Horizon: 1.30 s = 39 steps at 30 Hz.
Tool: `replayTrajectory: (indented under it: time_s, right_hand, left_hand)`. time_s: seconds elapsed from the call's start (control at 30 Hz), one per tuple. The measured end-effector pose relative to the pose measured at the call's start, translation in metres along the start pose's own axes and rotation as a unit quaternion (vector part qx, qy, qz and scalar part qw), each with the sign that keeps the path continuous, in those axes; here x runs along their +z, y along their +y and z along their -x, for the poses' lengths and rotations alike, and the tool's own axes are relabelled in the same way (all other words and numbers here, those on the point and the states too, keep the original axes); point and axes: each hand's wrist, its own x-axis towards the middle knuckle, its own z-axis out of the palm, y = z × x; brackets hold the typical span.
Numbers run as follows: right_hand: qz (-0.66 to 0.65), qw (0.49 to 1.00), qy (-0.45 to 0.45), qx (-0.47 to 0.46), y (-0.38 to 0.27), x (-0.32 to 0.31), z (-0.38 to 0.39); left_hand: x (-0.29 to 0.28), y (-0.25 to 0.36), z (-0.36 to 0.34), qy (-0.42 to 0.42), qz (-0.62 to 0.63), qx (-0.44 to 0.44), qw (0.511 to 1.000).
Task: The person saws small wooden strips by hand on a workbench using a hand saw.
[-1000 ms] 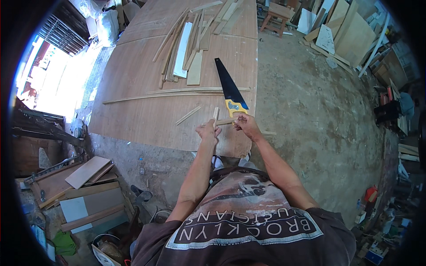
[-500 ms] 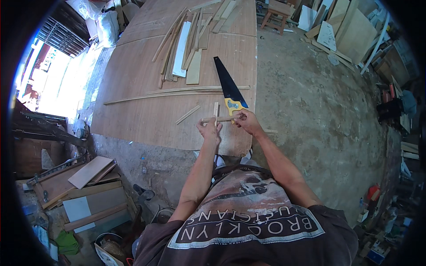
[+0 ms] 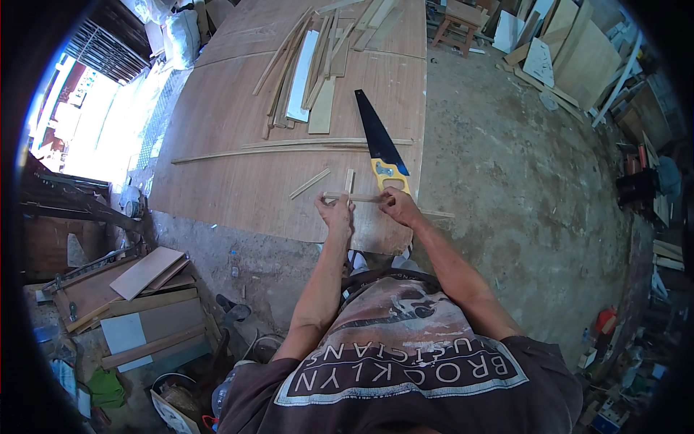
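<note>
Both my hands hold one short wooden strip [image 3: 367, 197] crosswise above the near edge of the plywood table. My left hand [image 3: 335, 212] is closed on its left end, and my right hand [image 3: 399, 206] pinches the right end. A second short strip [image 3: 350, 178] points away from me, crossing the held one close to my left fingers; whether that hand grips it too is hidden. Just beyond my right hand lies a handsaw [image 3: 381, 137] with a dark blade and yellow handle, blade pointing away. Another short strip [image 3: 310, 184] rests on the table left of the saw.
Long thin strips [image 3: 289, 150] lie across the plywood table [image 3: 217, 192]. Farther back is a pile of strips and boards [image 3: 307, 72]. A wooden stool [image 3: 457, 25] stands at the far right. Boards are stacked on the floor [image 3: 155, 318] at the lower left.
The held strip has turned slightly and now lies nearly level from left to right. My hands have shifted only a little, and the whole view has moved slightly.
</note>
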Motion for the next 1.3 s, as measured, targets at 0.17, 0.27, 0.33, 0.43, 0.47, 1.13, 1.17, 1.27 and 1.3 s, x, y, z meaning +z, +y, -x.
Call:
replayTrajectory:
  time_s: [0.17,0.27,0.33,0.43,0.47,1.13,1.17,1.27,1.3]
  right_hand:
    - [-0.019,1.000,0.004,0.017,0.008,0.004,0.013]
    - [0.002,0.997,-0.017,0.075,0.009,0.004,0.020]
    - [0.019,0.995,0.006,0.102,0.009,0.005,0.028]
    - [0.075,0.992,0.005,0.098,0.011,0.010,0.029]
    - [0.075,0.992,0.000,0.097,0.013,0.017,0.026]
    - [0.201,0.977,0.050,-0.051,-0.011,0.104,-0.031]
    - [0.202,0.977,0.049,-0.048,-0.012,0.103,-0.030]
    - [0.214,0.975,0.065,0.006,-0.013,0.099,-0.029]
    - [0.230,0.970,0.078,0.008,-0.014,0.098,-0.030]
  left_hand:
    - [-0.027,0.005,-0.027,0.001,-0.040,0.050,0.998]
    - [-0.041,0.008,-0.046,-0.003,-0.082,0.027,0.996]
    - [-0.047,0.004,-0.054,-0.009,-0.075,0.000,0.997]
    - [-0.051,-0.006,-0.062,-0.005,-0.119,-0.021,0.993]
    - [-0.058,-0.011,-0.069,0.008,-0.161,0.003,0.987]
    - [-0.065,0.002,-0.046,0.065,-0.453,0.115,0.882]
    - [-0.063,0.003,-0.044,0.045,-0.398,0.102,0.911]
    - [-0.058,0.008,-0.038,0.016,-0.306,0.078,0.949]
    - [-0.056,0.010,-0.036,0.006,-0.269,0.068,0.961]
